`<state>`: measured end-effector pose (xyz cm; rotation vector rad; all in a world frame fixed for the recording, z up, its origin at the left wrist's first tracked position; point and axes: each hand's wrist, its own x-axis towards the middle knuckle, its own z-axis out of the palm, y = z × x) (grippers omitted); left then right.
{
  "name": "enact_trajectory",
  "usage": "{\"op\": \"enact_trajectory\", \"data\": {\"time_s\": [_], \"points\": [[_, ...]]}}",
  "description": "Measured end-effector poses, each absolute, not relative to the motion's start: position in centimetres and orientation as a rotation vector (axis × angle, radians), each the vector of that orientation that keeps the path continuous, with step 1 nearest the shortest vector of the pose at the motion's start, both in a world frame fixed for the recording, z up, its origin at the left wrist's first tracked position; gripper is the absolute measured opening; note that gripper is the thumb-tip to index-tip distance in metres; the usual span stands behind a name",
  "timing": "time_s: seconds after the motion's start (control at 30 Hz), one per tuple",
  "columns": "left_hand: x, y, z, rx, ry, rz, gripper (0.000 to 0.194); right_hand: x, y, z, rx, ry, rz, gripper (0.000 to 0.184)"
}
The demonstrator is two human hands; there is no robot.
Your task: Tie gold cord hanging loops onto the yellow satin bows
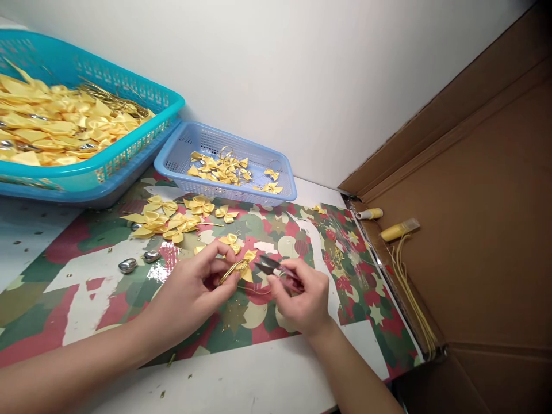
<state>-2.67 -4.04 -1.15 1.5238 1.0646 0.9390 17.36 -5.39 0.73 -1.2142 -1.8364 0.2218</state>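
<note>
My left hand [196, 287] pinches a small yellow ribbon bow [245, 265] with a gold cord loop, held just above the patterned mat [107, 287]. My right hand [302, 299] is closed around small black thread snips [268, 265], whose blades point left at the bow. Loose yellow bows [172, 221] lie on the mat just beyond my hands.
A small blue basket [181, 155] with several bows stands at the back. A large turquoise basket [129, 144] full of yellow ribbons is at the far left. Two silver pieces [138, 261] lie on the mat. An open cardboard box [474, 230] with yellow spools [399, 230] fills the right.
</note>
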Motion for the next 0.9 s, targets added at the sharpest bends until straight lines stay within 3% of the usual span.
{"op": "enact_trajectory", "data": {"time_s": [0.2, 0.3, 0.53, 0.9], "points": [[-2.8, -4.1, -1.2, 1.598, 1.052, 0.959, 0.015, 17.8, -4.9, 0.8, -1.388, -1.470, 0.773, 0.050], [-2.7, -4.3, -1.0, 1.634, 1.021, 0.932, 0.014, 17.5, -5.0, 0.3, -1.367, -1.432, 0.952, 0.054], [-2.6, -4.4, -0.8, 1.725, 0.947, 0.875, 0.013, 16.3, -5.0, 0.3, -1.256, -1.374, 1.353, 0.050], [-3.1, -4.2, -1.3, 1.757, 0.880, 0.842, 0.014, 16.4, -5.3, -0.7, -1.184, -1.380, 1.314, 0.036]]}}
